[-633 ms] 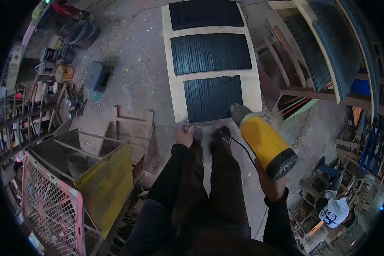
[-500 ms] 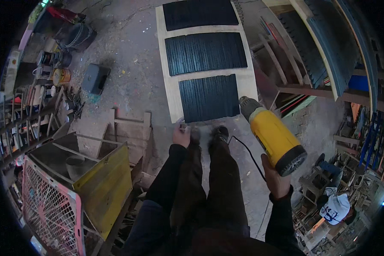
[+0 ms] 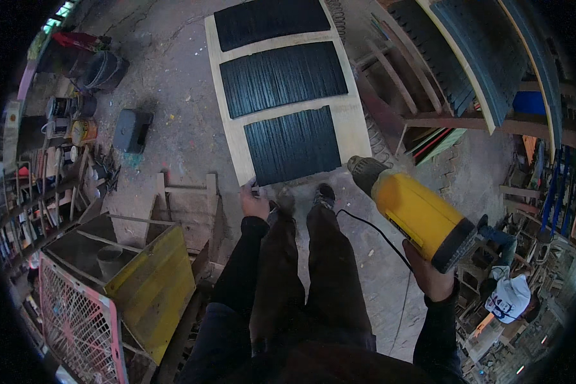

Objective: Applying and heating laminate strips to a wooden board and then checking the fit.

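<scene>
A pale wooden board (image 3: 360, 131) with several black ribbed panels (image 3: 283, 78) fixed across it lies ahead of my feet. The nearest panel (image 3: 293, 146) reaches close to the board's near edge. My left hand (image 3: 256, 203) is at the board's near left corner, its fingers closed on that edge. In my right hand (image 3: 431, 272) is a yellow heat gun (image 3: 422, 211) with a black rear end, its grip mostly hidden below the body. The dark nozzle points toward the board's near right corner. A black cord (image 3: 382, 234) curves from beneath it.
A yellow-sided cart with pink mesh (image 3: 80, 320) stands at the near left. Paint cans (image 3: 83, 131), a grey box (image 3: 133, 130) and a bucket (image 3: 105, 69) sit at the far left. Corrugated sheets (image 3: 477, 61) lean on the right. Another person (image 3: 509, 294) is at the lower right.
The view has shifted slightly, so the board appears further left. The heat gun's rear end has swung right with my right hand. My left hand stays at the board's corner.
</scene>
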Motion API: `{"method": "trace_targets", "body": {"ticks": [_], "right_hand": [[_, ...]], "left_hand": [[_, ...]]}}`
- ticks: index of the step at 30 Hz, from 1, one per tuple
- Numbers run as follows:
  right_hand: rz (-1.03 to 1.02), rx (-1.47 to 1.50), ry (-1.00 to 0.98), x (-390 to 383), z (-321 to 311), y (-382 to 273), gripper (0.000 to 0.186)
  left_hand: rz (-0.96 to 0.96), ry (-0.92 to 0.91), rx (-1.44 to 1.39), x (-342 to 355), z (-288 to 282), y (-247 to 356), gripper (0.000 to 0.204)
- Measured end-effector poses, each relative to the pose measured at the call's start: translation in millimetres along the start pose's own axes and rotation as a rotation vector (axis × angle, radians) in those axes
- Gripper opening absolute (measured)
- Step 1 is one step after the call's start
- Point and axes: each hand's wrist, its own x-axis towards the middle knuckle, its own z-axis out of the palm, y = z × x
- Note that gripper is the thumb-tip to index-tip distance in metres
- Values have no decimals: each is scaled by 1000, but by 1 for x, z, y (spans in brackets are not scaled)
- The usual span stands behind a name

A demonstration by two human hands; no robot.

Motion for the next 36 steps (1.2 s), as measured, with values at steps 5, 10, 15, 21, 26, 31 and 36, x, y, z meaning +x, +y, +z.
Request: {"method": "trace_targets", "body": {"ticks": [5,10,15,21,26,31,36], "right_hand": [[4,-124,-78,-22,-10,23,32],[238,-49,-177,-55,-12,48,31],[260,149,-151,-75,-30,59,39],[471,516,-265,-81,-33,77,43],[533,936,19,-68,-31,66,46],[290,516,-7,-37,-33,59,45],[205,433,45,-3,-26,65,40]], "left_hand": [[-49,19,-104,1,9,-7,47],[24,69,-49,-10,15,-6,50],[79,124,0,-19,24,-7,57],[76,147,67,-22,30,-4,61],[-69,93,-56,-27,30,7,61],[-55,125,37,-29,29,13,65],[-1,157,27,-37,22,22,64]]}}
